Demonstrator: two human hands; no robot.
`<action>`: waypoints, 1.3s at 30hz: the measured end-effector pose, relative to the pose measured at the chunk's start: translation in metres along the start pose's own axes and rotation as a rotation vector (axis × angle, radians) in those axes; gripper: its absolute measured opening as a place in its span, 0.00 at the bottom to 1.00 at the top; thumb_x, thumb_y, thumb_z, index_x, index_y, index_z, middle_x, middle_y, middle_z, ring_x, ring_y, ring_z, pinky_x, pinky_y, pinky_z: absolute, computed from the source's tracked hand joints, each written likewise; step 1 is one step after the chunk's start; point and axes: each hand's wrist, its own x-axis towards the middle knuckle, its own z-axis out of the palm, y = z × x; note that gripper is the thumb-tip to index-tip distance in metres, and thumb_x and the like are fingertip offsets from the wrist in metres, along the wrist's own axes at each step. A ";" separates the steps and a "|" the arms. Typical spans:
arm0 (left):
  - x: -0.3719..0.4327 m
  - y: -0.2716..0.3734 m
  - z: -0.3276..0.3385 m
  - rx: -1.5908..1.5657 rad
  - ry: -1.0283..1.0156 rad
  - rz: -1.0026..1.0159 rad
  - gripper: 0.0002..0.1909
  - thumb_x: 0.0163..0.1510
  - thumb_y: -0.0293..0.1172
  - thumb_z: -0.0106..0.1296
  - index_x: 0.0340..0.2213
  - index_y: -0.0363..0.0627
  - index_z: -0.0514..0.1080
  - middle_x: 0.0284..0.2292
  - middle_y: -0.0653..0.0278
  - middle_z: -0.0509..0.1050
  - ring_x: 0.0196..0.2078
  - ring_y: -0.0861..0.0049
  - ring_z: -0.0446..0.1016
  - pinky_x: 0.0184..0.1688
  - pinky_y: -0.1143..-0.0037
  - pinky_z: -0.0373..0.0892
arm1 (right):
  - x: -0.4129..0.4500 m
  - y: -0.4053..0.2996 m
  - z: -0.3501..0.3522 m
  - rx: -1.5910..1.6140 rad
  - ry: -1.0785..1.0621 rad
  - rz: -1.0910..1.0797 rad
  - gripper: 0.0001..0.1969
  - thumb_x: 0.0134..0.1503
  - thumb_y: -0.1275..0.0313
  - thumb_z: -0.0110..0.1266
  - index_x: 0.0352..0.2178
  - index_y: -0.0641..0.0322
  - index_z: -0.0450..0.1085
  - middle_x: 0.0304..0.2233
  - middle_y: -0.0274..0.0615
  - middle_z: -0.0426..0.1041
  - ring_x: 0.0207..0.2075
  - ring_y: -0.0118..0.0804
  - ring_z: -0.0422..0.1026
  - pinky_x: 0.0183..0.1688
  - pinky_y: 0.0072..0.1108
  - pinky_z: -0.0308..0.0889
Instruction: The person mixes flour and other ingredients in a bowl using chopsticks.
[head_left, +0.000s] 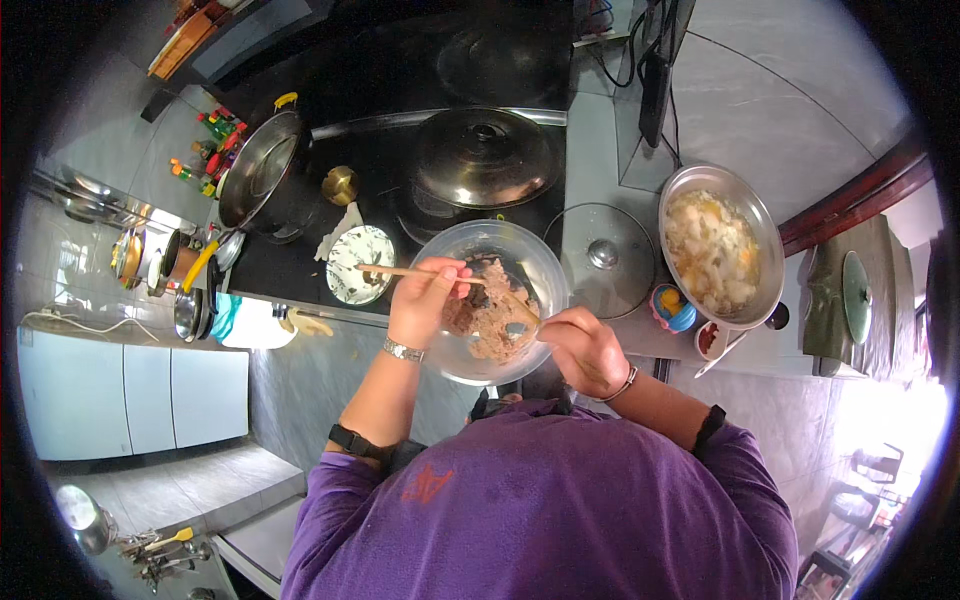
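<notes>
A clear plastic bowl (551, 259) of pinkish minced meat (499, 330) sits in front of my body. My left hand (424, 296) pinches a wooden chopstick (386, 270), which lies nearly level over the bowl's left side with its right end at the meat. In my right hand (589, 352), at the bowl's right rim, is another slim wooden stick (525, 309), apparently the second chopstick; its far end reaches into the meat. Left of the bowl, a white patterned dish (356, 251) rests under the outer end of the left chopstick.
A domed metal lid (484, 161) covers a pan on the black cooktop. At left are a tilted wok (259, 169) and a small brass-coloured cup (340, 185). Rightward lie a glass lid (604, 281), a metal basin of pale food in liquid (772, 262), and a small bowl of red paste (709, 341).
</notes>
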 end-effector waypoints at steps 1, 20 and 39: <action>-0.001 0.004 -0.001 0.002 -0.007 -0.002 0.09 0.57 0.30 0.46 0.36 0.38 0.69 0.33 0.58 0.74 0.30 0.79 0.72 0.36 0.78 0.71 | -0.007 0.011 0.002 -0.047 -0.036 0.059 0.11 0.45 0.83 0.51 0.33 0.64 0.70 0.29 0.47 0.70 0.32 0.47 0.70 0.34 0.27 0.67; 0.007 -0.020 -0.020 0.160 -0.340 0.015 0.10 0.58 0.28 0.45 0.39 0.36 0.70 0.36 0.62 0.74 0.36 0.81 0.71 0.41 0.80 0.68 | -0.001 0.004 0.008 0.404 0.473 0.580 0.08 0.56 0.78 0.41 0.32 0.72 0.68 0.30 0.47 0.72 0.32 0.36 0.74 0.37 0.24 0.70; -0.010 0.009 -0.032 0.361 -0.424 0.174 0.09 0.57 0.28 0.44 0.36 0.38 0.72 0.38 0.61 0.75 0.38 0.79 0.74 0.41 0.79 0.70 | -0.030 0.033 0.012 0.392 0.447 0.633 0.08 0.56 0.77 0.42 0.32 0.71 0.68 0.29 0.45 0.73 0.30 0.35 0.74 0.36 0.24 0.70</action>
